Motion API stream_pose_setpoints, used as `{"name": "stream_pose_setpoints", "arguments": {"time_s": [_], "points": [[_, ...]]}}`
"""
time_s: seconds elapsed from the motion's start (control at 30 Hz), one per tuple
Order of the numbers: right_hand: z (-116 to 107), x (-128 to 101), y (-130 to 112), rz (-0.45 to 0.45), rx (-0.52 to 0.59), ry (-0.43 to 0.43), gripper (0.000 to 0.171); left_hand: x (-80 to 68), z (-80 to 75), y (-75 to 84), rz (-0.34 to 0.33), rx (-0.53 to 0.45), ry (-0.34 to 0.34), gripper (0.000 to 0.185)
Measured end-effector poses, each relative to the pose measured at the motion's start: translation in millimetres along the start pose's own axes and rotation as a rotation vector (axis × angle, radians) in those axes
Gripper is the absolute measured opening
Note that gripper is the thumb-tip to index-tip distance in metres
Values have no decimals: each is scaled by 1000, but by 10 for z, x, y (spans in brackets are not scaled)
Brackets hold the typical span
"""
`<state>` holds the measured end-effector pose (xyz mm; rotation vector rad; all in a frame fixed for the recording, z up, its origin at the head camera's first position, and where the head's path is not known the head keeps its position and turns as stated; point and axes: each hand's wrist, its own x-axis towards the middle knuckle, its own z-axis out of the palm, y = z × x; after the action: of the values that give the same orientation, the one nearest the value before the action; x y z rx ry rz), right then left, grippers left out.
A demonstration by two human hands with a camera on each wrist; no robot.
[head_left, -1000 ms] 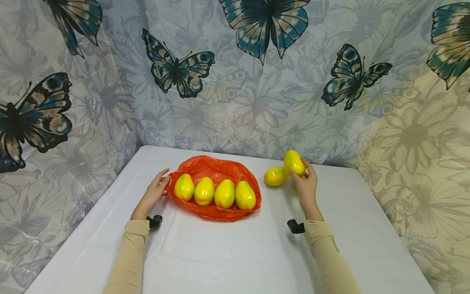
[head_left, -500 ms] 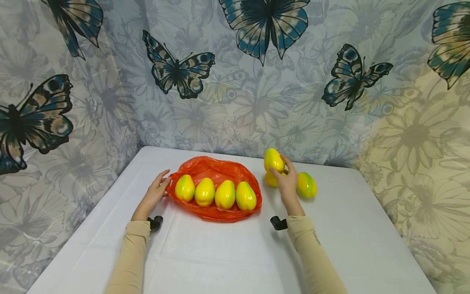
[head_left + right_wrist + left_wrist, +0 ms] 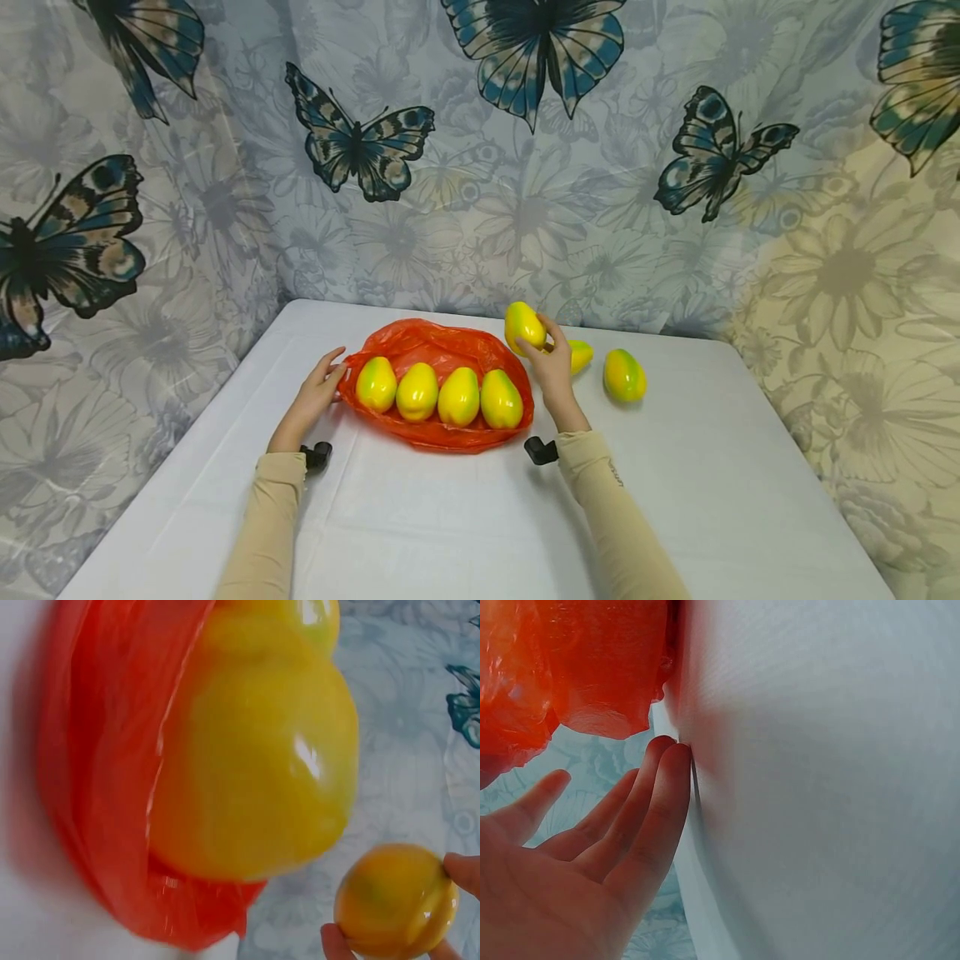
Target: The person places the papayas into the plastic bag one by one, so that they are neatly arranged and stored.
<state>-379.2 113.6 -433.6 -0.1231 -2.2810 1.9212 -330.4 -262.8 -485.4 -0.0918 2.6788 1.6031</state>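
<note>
An orange plastic bag (image 3: 427, 337) lies on the white table (image 3: 465, 517) with several yellow-green mangoes in a row inside it, the leftmost mango (image 3: 377, 384) near my left hand. My left hand (image 3: 318, 392) rests with straight fingers (image 3: 656, 802) against the bag's left edge (image 3: 600, 667). My right hand (image 3: 551, 375) grips a yellow mango (image 3: 524, 327) in its fingertips, held above the bag's right end; the right wrist view shows that mango (image 3: 396, 900) beside a bagged one (image 3: 255, 765). Two more mangoes (image 3: 579, 354) (image 3: 624, 376) lie on the table to the right.
Butterfly-print curtains (image 3: 480, 167) hang close behind the table and along its left and right sides. The table's front and right parts are bare white cloth.
My right hand has carried its mango leftward from the table's right side to above the bag's right end. A mango that it hid shows on the table. The left hand has stayed still.
</note>
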Motion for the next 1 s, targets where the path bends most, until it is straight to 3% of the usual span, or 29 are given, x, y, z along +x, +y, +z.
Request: {"name": "stream_pose_setpoints", "arguments": {"time_s": [1.0], "points": [[533, -28, -54, -64, 17, -102, 59, -42, 32, 12, -17, 16, 0, 60]]}}
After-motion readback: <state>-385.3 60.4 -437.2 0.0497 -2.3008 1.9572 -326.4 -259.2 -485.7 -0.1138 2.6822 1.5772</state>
